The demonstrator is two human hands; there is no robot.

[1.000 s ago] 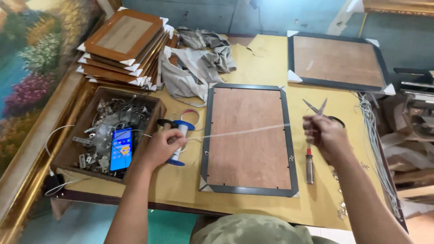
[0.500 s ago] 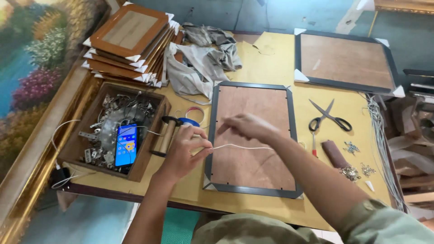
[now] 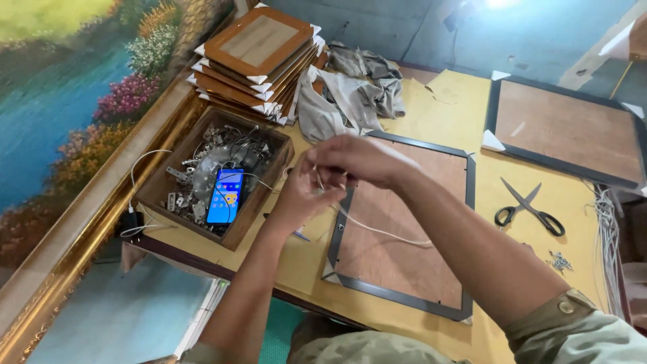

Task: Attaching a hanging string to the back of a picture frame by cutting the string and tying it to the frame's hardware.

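White cord (image 3: 377, 230) between both hands (image 3: 337, 175); grip obscured by fingers

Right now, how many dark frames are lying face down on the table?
2. One dark frame lies under the hands, near the table's front edge. The other dark frame lies at the far right corner, partly cut off. The stacked frames are brown.

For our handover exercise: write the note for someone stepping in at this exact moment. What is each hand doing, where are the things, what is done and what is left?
Left hand: pinches the white cord at the left edge of the dark frame.
Right hand: above it, fingers on the same cord; exact grip unclear.
Cord trails slack across the frame's back.
Scissors lie right of the frame, screws nearby. Phone in the hardware box.
Done: cord reaches the left edge.
Left: whether it is fastened cannot be told.
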